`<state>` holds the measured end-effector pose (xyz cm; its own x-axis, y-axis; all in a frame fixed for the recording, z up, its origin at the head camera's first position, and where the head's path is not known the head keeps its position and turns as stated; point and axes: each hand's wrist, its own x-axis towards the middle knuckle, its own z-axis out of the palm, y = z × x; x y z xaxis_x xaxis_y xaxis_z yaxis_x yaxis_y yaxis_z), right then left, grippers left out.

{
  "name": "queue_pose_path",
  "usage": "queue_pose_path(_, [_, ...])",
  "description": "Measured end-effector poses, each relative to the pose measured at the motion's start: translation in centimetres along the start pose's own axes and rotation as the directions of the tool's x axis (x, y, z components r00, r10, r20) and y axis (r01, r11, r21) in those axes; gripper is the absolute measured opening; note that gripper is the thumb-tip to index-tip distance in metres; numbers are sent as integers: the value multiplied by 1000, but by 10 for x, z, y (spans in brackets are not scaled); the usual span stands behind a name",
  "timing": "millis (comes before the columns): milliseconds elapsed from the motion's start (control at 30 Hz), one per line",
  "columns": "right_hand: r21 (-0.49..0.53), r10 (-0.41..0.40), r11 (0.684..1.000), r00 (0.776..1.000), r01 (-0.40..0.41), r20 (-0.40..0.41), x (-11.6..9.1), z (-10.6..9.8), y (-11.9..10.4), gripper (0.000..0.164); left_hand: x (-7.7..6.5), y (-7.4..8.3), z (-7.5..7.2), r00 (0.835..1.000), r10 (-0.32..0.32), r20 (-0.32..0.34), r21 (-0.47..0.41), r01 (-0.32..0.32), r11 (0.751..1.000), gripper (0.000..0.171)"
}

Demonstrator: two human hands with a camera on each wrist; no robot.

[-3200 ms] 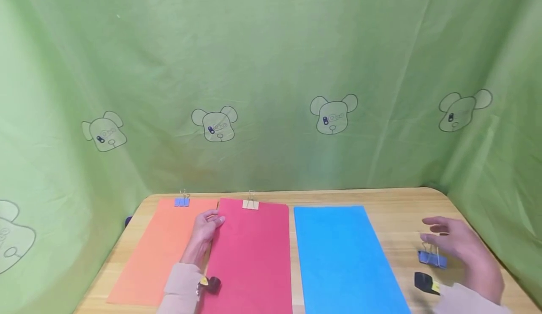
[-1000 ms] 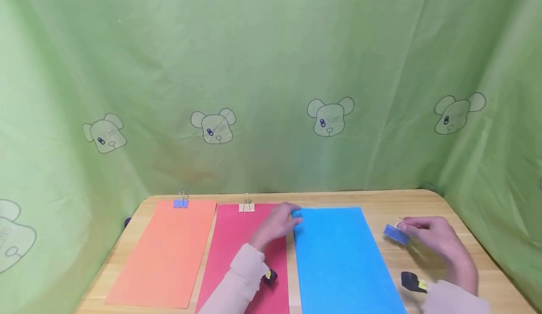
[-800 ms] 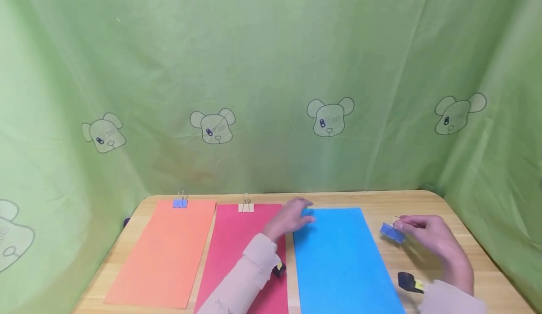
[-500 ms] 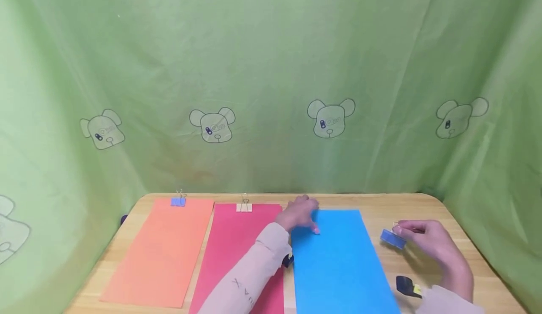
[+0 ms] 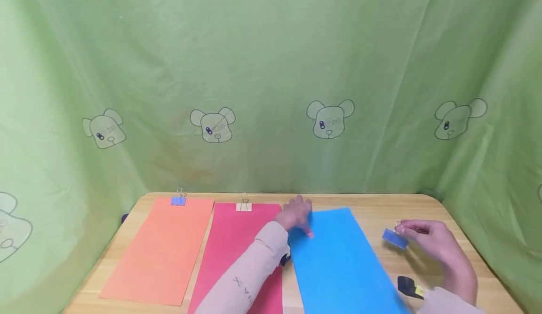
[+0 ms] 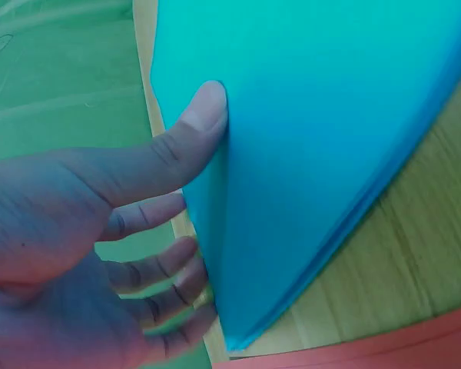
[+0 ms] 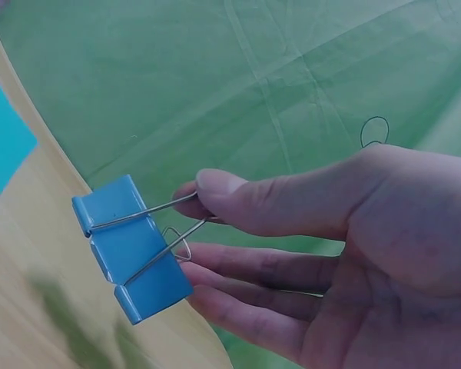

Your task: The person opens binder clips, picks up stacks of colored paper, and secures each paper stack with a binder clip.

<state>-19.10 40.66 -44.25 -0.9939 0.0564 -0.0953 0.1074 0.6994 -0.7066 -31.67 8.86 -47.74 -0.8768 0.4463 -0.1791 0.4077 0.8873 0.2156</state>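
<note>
My left hand (image 5: pixel 298 214) holds the top-left corner of the blue paper stack (image 5: pixel 338 257). In the left wrist view the thumb lies on top of the sheets, with the other fingers at the top edge, their tips partly hidden. A wire handle of a large blue binder clip (image 7: pixel 131 246) is pinched between thumb and fingers of my right hand (image 5: pixel 436 243). The clip hangs above the table, right of the blue stack, its jaws towards the stack. A cream binder clip (image 5: pixel 243 207) sits on the top edge of the red paper (image 5: pixel 237 243), beneath my left forearm.
Orange paper (image 5: pixel 156 253) lies at the left with a blue clip (image 5: pixel 178 201) on its top edge. Everything lies on a wooden table (image 5: pixel 381 203), bordered by a green curtain (image 5: pixel 271 163) printed with bear heads. A camera (image 5: pixel 407 286) sticks out from my right wrist.
My left hand has moved from the red paper to the blue stack, whose top has swung slightly left. My right hand has picked the blue binder clip off the table and carried it left.
</note>
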Motion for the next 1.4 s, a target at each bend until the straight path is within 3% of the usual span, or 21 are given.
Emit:
queue_pose_path(300, [-6,4,1000,1000,-4,3,-2,-6,-4,60,-2,-1,-1,998,-67,20,-70,68,995,88])
queue_pose_path(600, [-15,16,1000,1000,-16,5,-4,-10,-5,65,-1,2,-3,995,-92,32,-42,93,995,83])
queue_pose_path(800, [-31,2,1000,1000,-2,-9,-5,-12,-4,65,-4,12,-2,994,-108,-12,-41,108,993,92])
queue_pose_path(967, [-26,-7,1000,999,6,-32,-5,-11,-3,63,-9,18,1,995,-40,-86,52,45,998,68])
queue_pose_path(1067, [-31,-10,999,999,8,-51,-6,-10,-3,60,-13,15,2,996,-7,-88,56,12,998,56])
queue_pose_path(1233, [-45,-20,999,998,18,-62,-6,-9,-5,58,-19,5,-2,995,80,-65,-126,-87,988,45])
queue_pose_path(1333, [-42,-42,998,994,38,-99,-7,-9,-5,57,-21,-1,-5,984,170,-61,-258,-180,949,34])
queue_pose_path(1400, [-37,-54,998,987,49,-150,-9,-9,-4,55,-23,-5,-6,978,197,-62,-329,-206,922,35])
